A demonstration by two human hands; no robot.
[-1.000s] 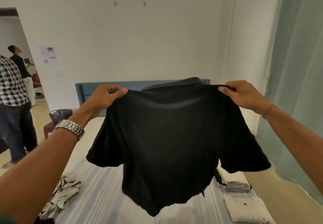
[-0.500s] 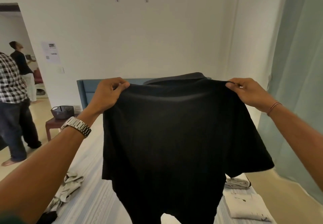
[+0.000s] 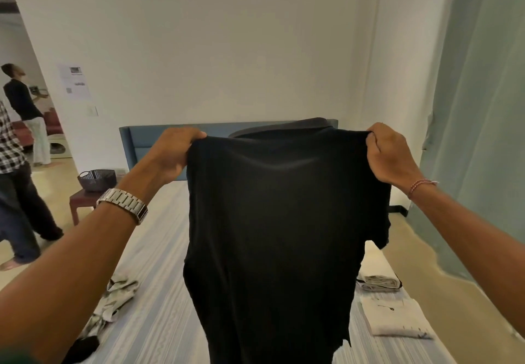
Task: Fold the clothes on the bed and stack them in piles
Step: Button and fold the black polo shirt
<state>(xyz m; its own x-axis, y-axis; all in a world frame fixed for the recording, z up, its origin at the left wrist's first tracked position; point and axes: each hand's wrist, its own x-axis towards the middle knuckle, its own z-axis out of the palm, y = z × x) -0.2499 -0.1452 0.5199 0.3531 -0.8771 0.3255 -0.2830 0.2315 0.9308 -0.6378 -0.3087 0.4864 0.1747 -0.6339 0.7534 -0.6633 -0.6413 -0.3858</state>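
A black collared shirt [image 3: 278, 235] hangs in the air in front of me, above the striped bed [image 3: 159, 301]. My left hand [image 3: 173, 153] grips its left shoulder and my right hand [image 3: 389, 156] grips its right shoulder. Both sleeves hang in close to the body, the right one showing at the side. A crumpled pale patterned garment [image 3: 113, 301] lies on the bed at the lower left. Folded light clothes [image 3: 397, 318] sit stacked on the bed's right edge, with another folded piece [image 3: 380, 281] behind them.
A blue headboard [image 3: 147, 142] stands against the white wall. A red side table [image 3: 82, 201] with a dark basket [image 3: 96, 178] is left of the bed. Two people [image 3: 20, 164] stand at the far left by a doorway. A pale green curtain [image 3: 483, 107] hangs on the right.
The shirt has swung and settled: its sleeves, flared out a second ago, now hang in against the body. Both hands keep their grip on the shoulders and have drawn slightly closer together.
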